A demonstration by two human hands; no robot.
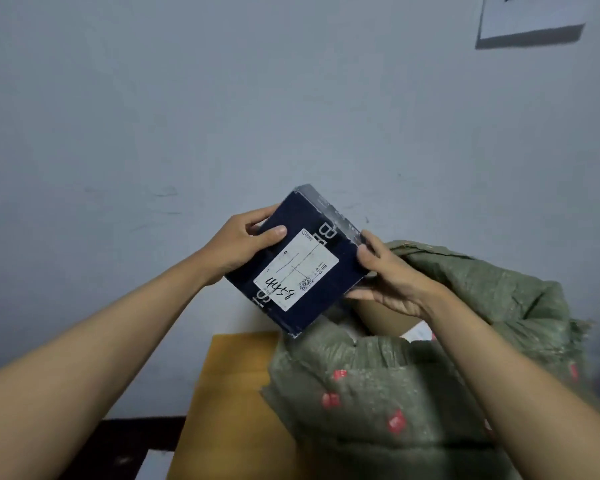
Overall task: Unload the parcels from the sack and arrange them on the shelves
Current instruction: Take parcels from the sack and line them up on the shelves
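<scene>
Above the green sack (413, 393), I noted my left hand (238, 247) and right hand (392, 275) both gripping the dark blue parcel (312, 244), white label (295, 270) uppermost

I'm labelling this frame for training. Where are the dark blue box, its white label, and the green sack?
dark blue box (340, 263): head view, bare blue top face.
white label (297, 270): head view, middle of the sticker.
green sack (378, 393): head view, front fabric.
</scene>
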